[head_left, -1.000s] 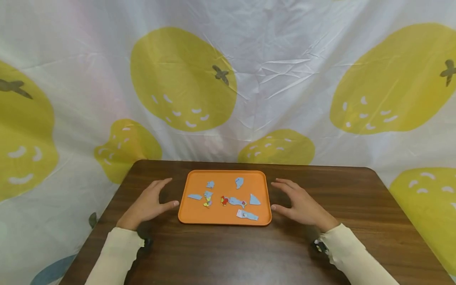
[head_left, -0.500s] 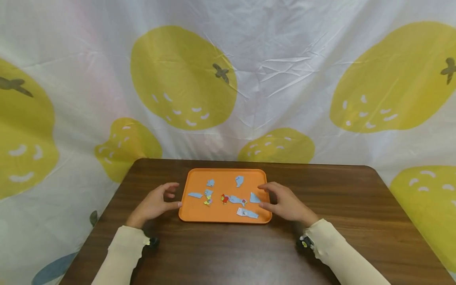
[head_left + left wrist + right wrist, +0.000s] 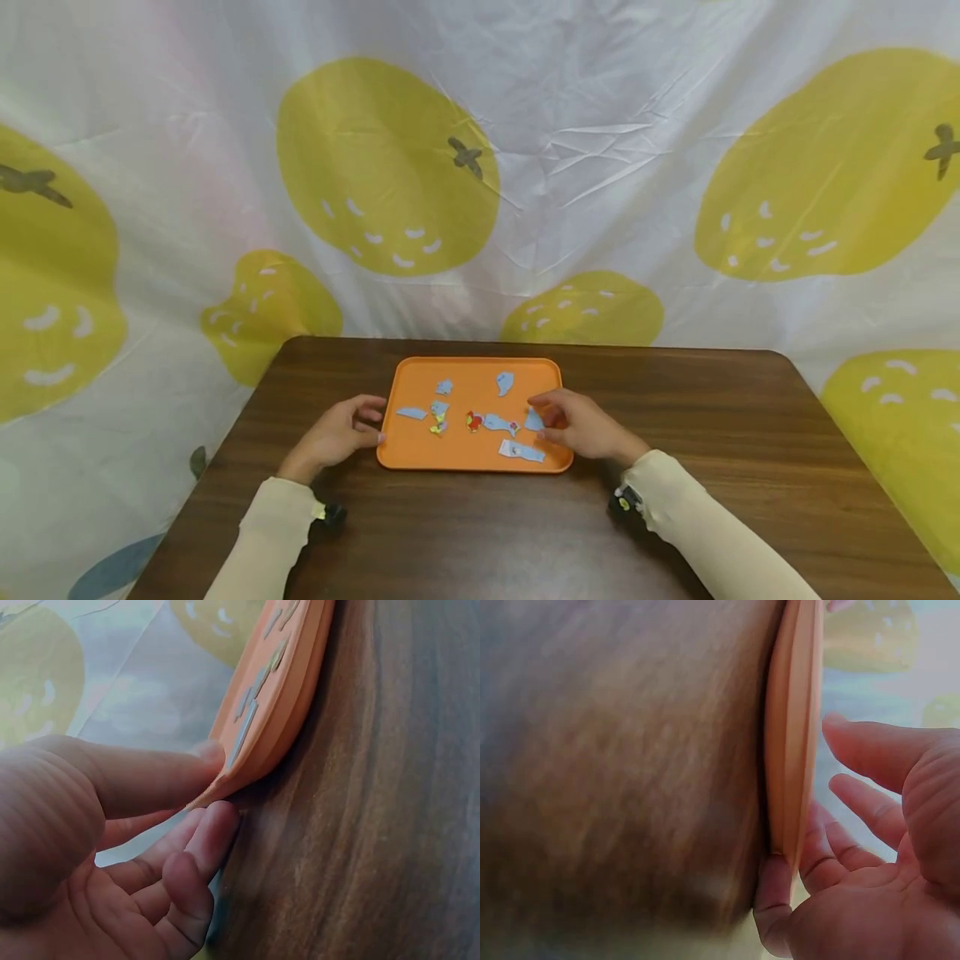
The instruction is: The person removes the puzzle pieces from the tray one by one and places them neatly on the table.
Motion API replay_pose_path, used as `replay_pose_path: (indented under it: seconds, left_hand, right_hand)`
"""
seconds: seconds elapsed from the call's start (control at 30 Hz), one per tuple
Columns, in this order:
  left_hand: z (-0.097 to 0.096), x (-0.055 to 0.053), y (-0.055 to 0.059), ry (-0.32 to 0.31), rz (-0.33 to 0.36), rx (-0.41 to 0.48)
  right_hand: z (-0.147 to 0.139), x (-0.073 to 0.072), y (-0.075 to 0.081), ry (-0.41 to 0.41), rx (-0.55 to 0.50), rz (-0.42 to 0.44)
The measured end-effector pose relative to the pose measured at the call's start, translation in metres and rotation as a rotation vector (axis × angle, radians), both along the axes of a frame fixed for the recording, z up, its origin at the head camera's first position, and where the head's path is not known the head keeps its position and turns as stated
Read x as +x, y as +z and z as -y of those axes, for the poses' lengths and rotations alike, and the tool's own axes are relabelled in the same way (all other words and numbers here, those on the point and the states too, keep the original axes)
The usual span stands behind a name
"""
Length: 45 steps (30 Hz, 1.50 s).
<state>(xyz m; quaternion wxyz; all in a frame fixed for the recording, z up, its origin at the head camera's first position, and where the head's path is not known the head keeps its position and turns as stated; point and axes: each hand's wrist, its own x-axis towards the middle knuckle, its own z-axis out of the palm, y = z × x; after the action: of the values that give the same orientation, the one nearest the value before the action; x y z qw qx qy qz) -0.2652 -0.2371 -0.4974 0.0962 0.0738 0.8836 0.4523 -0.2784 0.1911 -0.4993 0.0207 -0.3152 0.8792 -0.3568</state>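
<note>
An orange tray (image 3: 427, 456) lies on the table, bearing several flat, irregular light-blue picture pieces. My left hand (image 3: 337, 435) grips the tray's left edge; in the left wrist view the thumb (image 3: 150, 780) lies over the rim (image 3: 259, 769) with fingers curled beneath. Over the right side of the tray is my right hand (image 3: 588, 427), thumb and fingers apart around a triangular blue piece (image 3: 533, 421). In the right wrist view its little finger (image 3: 774, 889) meets the outside of the tray wall (image 3: 789, 742). A red figure (image 3: 473, 422) adjoins a long blue piece (image 3: 497, 423) mid-tray.
Other pieces include a blue strip (image 3: 412, 412) at left, a yellow-and-blue piece (image 3: 438, 418), and a pale rectangular one (image 3: 522, 452) near the front. A brown wooden table (image 3: 480, 533) carries the tray. Behind it hangs a white curtain (image 3: 585, 192) with yellow fruit prints.
Both hands have moved inward. The left has come from beside the tray to grip its left edge; the right has passed over the right rim, and its fingers have bent more.
</note>
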Motion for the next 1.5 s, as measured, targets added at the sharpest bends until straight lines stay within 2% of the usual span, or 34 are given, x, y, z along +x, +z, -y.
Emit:
replay_pose_path:
  seconds: [0.3,0.43,0.67,0.87,1.07,1.5]
  left_hand:
    - [-0.001,-0.002,-0.005,0.026,0.017,0.017]
    - [-0.001,-0.002,-0.007,0.016,0.011,0.025]
    - [0.0,-0.003,-0.009,0.011,0.025,0.048]
    - [0.001,-0.002,-0.01,0.01,0.045,0.066]
    - [-0.001,-0.004,-0.008,0.01,0.054,0.084]
    - [0.001,-0.002,-0.008,-0.013,0.032,0.084]
  right_hand:
    - [0.005,-0.006,0.001,0.034,0.064,-0.05]
    - [0.005,-0.008,0.0,0.044,0.082,-0.056]
    - [0.004,-0.012,-0.006,0.025,0.087,-0.038]
    - [0.004,-0.014,-0.005,0.039,0.107,-0.006]
    - [0.004,-0.016,-0.003,0.044,0.093,0.006]
    - [0.007,-0.013,0.001,0.063,0.043,-0.017]
